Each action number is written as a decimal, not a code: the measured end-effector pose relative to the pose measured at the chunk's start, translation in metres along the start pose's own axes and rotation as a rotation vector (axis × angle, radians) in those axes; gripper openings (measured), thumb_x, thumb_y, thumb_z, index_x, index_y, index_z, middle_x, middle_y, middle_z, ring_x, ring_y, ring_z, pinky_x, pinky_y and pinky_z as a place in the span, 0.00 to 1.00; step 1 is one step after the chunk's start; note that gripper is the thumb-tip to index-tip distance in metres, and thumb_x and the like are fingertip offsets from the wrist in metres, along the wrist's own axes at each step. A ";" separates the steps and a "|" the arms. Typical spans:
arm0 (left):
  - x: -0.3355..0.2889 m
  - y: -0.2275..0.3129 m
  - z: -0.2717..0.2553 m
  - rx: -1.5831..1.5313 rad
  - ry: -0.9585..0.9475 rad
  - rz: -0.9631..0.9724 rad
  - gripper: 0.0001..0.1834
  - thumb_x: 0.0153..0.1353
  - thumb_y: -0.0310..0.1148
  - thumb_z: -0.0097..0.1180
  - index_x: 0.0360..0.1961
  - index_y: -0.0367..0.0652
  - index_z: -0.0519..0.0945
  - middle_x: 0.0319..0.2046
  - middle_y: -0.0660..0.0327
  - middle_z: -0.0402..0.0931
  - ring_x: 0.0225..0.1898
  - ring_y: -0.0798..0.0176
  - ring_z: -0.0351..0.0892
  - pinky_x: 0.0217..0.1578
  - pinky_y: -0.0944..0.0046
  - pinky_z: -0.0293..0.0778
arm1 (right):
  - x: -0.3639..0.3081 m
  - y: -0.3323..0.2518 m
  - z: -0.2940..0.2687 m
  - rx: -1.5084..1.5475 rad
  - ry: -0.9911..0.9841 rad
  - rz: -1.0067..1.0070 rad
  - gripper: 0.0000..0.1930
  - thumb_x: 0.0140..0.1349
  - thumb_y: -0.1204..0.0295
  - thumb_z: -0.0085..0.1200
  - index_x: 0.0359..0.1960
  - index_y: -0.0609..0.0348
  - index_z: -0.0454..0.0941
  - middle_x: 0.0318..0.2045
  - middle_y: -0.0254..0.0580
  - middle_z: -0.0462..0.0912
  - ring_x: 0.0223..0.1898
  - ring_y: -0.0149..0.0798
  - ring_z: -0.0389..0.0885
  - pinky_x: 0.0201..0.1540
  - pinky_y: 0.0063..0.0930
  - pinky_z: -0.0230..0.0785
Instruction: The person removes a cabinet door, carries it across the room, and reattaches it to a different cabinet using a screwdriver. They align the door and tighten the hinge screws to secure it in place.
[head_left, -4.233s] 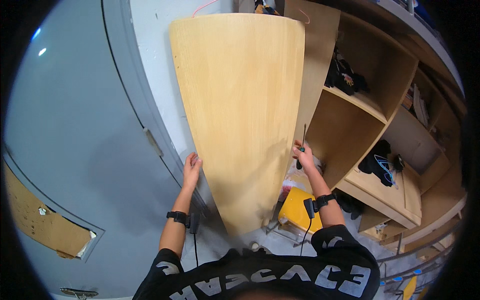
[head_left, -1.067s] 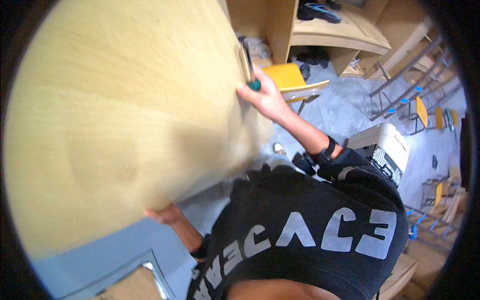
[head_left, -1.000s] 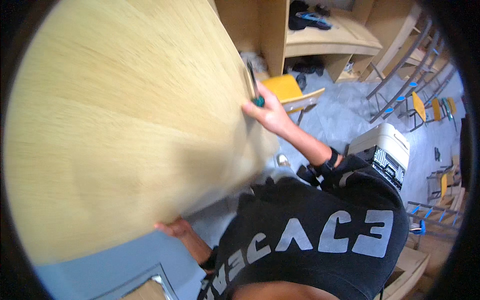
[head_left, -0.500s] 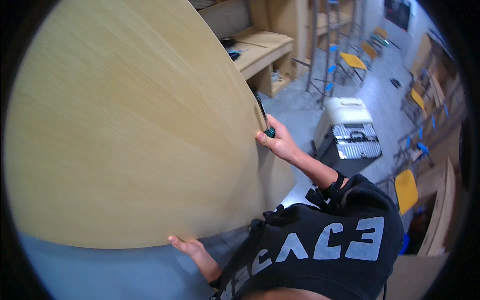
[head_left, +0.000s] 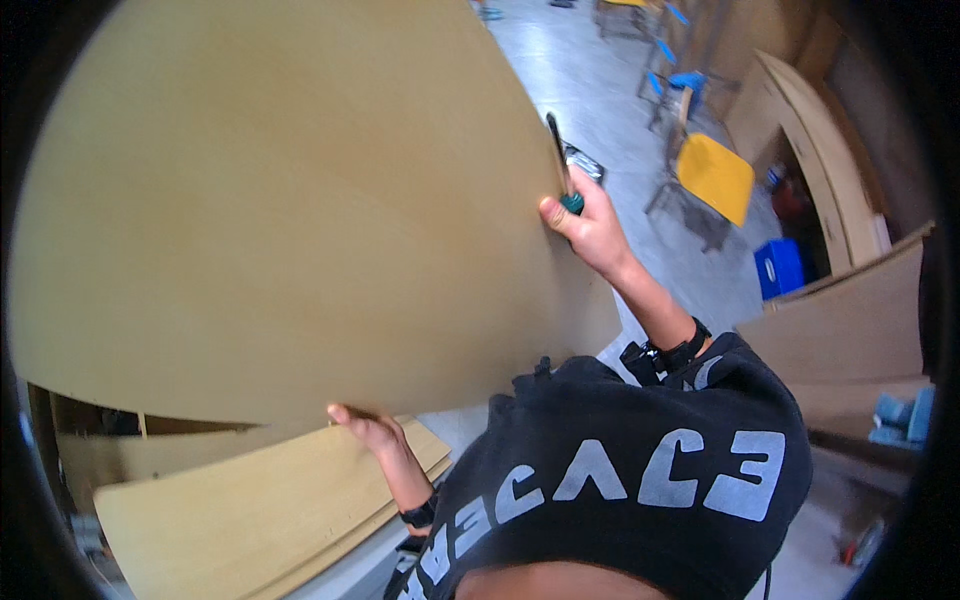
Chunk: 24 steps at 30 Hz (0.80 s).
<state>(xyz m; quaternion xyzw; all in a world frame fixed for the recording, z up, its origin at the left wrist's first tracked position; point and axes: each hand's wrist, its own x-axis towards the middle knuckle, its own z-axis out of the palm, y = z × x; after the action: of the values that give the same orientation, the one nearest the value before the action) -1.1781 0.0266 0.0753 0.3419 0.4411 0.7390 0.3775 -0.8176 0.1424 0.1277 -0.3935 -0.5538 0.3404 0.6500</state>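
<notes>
A large light wooden panel (head_left: 300, 210) fills the left and middle of the view, held up in front of my body. My right hand (head_left: 597, 232) grips its right edge, thumb on the near face and fingers behind. That same hand also holds a screwdriver (head_left: 560, 160) with a green handle, its dark shaft pointing up along the edge. At the lower edge, my left hand (head_left: 370, 432) clasps the panel with its thumb showing; the other fingers are partly hidden behind.
Below the left hand lie stacked wooden boards (head_left: 270, 510). A yellow-seated chair (head_left: 715, 178) stands on the grey floor at right, near a blue box (head_left: 779, 268) and a wooden cabinet (head_left: 800, 150). More wooden furniture (head_left: 850, 315) lines the right side.
My view has swung to the right with the panel still in both hands. The desk and silver case have left view or become mostly hidden; stacked boards now show at lower left.
</notes>
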 end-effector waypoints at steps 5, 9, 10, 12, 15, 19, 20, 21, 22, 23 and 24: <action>0.060 -0.077 0.099 -0.071 -0.280 -0.141 0.38 0.62 0.61 0.49 0.60 0.40 0.67 0.57 0.57 0.69 0.57 0.57 0.69 0.57 0.55 0.67 | -0.014 -0.014 -0.101 -0.142 0.291 0.008 0.15 0.63 0.63 0.58 0.41 0.62 0.71 0.29 0.26 0.68 0.32 0.22 0.63 0.34 0.19 0.61; 0.080 -0.116 0.199 0.032 -0.516 -0.235 0.45 0.59 0.67 0.46 0.66 0.43 0.58 0.63 0.58 0.62 0.64 0.55 0.62 0.62 0.53 0.59 | -0.035 -0.044 -0.168 -0.301 0.590 0.120 0.18 0.64 0.69 0.57 0.52 0.66 0.71 0.46 0.39 0.78 0.46 0.30 0.74 0.51 0.24 0.66; 0.081 -0.127 0.221 0.029 -0.592 -0.264 0.46 0.59 0.67 0.47 0.66 0.42 0.59 0.63 0.57 0.62 0.63 0.55 0.62 0.62 0.53 0.59 | -0.043 -0.047 -0.178 -0.278 0.654 0.059 0.18 0.64 0.69 0.56 0.52 0.65 0.71 0.46 0.38 0.78 0.45 0.31 0.74 0.51 0.25 0.66; 0.081 -0.145 0.262 0.046 -0.718 -0.351 0.47 0.58 0.67 0.49 0.66 0.40 0.59 0.62 0.57 0.62 0.63 0.56 0.62 0.62 0.54 0.60 | -0.066 -0.054 -0.197 -0.420 0.796 0.079 0.17 0.64 0.70 0.56 0.52 0.64 0.72 0.46 0.39 0.77 0.46 0.31 0.73 0.51 0.26 0.65; 0.068 -0.170 0.321 -0.055 -0.873 -0.253 0.40 0.58 0.64 0.52 0.54 0.34 0.71 0.48 0.56 0.74 0.48 0.61 0.73 0.48 0.61 0.70 | -0.098 -0.063 -0.218 -0.445 0.980 0.117 0.17 0.63 0.70 0.57 0.51 0.64 0.72 0.43 0.37 0.77 0.42 0.30 0.72 0.49 0.25 0.65; 0.062 -0.195 0.383 -0.051 -1.041 -0.393 0.38 0.59 0.62 0.54 0.49 0.33 0.74 0.40 0.59 0.77 0.42 0.65 0.74 0.42 0.64 0.72 | -0.121 -0.074 -0.227 -0.488 1.149 0.045 0.20 0.62 0.72 0.57 0.54 0.66 0.70 0.43 0.38 0.76 0.40 0.30 0.73 0.46 0.26 0.67; 0.065 -0.202 0.397 -0.080 -1.091 -0.436 0.37 0.59 0.62 0.55 0.47 0.33 0.75 0.38 0.60 0.78 0.40 0.67 0.75 0.40 0.65 0.72 | -0.121 -0.077 -0.226 -0.483 1.203 0.090 0.21 0.62 0.72 0.58 0.55 0.66 0.69 0.45 0.40 0.76 0.42 0.32 0.73 0.48 0.27 0.67; 0.071 -0.209 0.411 0.034 -1.214 -0.526 0.43 0.57 0.65 0.53 0.54 0.32 0.71 0.45 0.55 0.76 0.47 0.61 0.74 0.47 0.60 0.70 | -0.120 -0.079 -0.223 -0.503 1.251 0.121 0.21 0.62 0.72 0.57 0.55 0.66 0.69 0.46 0.40 0.76 0.43 0.32 0.72 0.49 0.28 0.66; 0.075 -0.215 0.420 0.015 -1.229 -0.562 0.39 0.57 0.63 0.55 0.49 0.32 0.74 0.39 0.58 0.77 0.42 0.65 0.74 0.42 0.62 0.71 | -0.118 -0.083 -0.219 -0.526 1.318 0.149 0.21 0.62 0.72 0.57 0.55 0.67 0.69 0.47 0.41 0.76 0.44 0.33 0.72 0.49 0.28 0.66; 0.076 -0.222 0.435 -0.015 -1.243 -0.606 0.35 0.57 0.61 0.57 0.43 0.33 0.77 0.34 0.61 0.78 0.37 0.68 0.73 0.37 0.65 0.71 | -0.113 -0.084 -0.215 -0.568 1.320 0.133 0.21 0.62 0.72 0.57 0.55 0.67 0.69 0.47 0.41 0.76 0.44 0.34 0.72 0.50 0.29 0.66; 0.077 -0.230 0.453 -0.054 -1.257 -0.658 0.32 0.58 0.59 0.59 0.38 0.34 0.80 0.28 0.63 0.78 0.32 0.71 0.73 0.32 0.67 0.71 | -0.107 -0.085 -0.211 -0.608 1.348 0.098 0.22 0.63 0.71 0.57 0.56 0.67 0.69 0.47 0.41 0.76 0.45 0.34 0.73 0.50 0.30 0.66</action>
<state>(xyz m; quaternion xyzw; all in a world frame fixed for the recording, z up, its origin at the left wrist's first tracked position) -0.7762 0.3458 0.0499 0.5431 0.2017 0.2603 0.7724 -0.6255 -0.0195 0.1389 -0.7040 -0.0860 -0.1150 0.6955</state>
